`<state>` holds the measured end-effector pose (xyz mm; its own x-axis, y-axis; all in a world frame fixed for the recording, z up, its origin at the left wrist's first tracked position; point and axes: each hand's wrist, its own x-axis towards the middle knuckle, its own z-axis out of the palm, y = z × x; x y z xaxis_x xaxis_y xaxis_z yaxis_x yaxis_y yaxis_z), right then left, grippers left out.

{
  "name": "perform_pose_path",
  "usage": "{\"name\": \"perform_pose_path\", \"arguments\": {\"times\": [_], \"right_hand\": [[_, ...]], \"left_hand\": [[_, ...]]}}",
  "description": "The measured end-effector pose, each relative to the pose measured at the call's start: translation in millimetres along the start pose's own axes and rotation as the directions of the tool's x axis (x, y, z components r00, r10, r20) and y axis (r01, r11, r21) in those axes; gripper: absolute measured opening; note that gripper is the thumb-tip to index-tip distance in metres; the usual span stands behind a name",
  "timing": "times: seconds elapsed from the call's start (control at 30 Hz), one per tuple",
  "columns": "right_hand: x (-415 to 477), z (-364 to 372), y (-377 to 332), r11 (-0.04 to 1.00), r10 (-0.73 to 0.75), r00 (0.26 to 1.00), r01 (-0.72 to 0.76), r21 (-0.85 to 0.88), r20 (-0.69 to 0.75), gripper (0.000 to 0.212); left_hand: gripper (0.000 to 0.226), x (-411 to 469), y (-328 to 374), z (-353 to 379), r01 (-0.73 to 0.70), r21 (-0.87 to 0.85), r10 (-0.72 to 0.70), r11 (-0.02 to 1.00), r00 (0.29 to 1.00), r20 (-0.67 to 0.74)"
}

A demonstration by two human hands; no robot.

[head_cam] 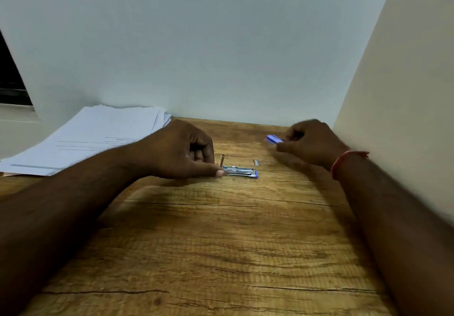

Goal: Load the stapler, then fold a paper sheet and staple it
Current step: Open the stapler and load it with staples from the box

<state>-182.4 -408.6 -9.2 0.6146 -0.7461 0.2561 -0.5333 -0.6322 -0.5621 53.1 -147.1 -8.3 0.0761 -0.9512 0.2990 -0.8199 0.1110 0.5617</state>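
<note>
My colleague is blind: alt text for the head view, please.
The left hand grips one end of a stapler on a wooden table; the right hand holds a small blue box. Papers lie far left.

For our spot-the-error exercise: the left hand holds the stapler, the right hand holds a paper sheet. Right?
No. The head view shows the right hand holding a small blue box, not paper. The left hand does hold the stapler.
</note>
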Motion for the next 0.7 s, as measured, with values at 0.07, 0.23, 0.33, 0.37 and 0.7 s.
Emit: {"name": "perform_pose_path", "arguments": {"times": [0.07, 0.23, 0.33, 0.37, 0.7], "right_hand": [[7, 1, 22, 0.98, 0.163, 0.983, -0.171, -0.101, -0.085, 0.037], [18, -2, 39, 0.934, 0.294, 0.935, -0.325, -0.147, -0.199, 0.039], [17, -1, 39, 0.917, 0.309, 0.928, -0.348, -0.192, -0.209, 0.042], [16, -1, 36, 0.93, 0.261, 0.939, -0.307, -0.203, -0.226, 0.044], [-9, 43, -22, 0.968, -0.214, 0.962, 0.232, -0.095, 0.171, 0.032]], "left_hand": [[0.029, 0, -3, 3, -0.004, -0.011, 0.004, 1.0, 1.0, -0.022], [0.044, 4, -10, 10, 0.023, 0.012, -0.022, 1.0, 0.996, -0.084], [0.055, 2, -15, 16, 0.036, 0.009, -0.035, 0.999, 0.996, -0.085], [0.058, 1, -17, 17, 0.037, 0.013, -0.036, 0.999, 0.996, -0.083], [0.059, 3, -17, 18, 0.014, 0.042, -0.014, 0.999, 1.0, -0.015]]}}
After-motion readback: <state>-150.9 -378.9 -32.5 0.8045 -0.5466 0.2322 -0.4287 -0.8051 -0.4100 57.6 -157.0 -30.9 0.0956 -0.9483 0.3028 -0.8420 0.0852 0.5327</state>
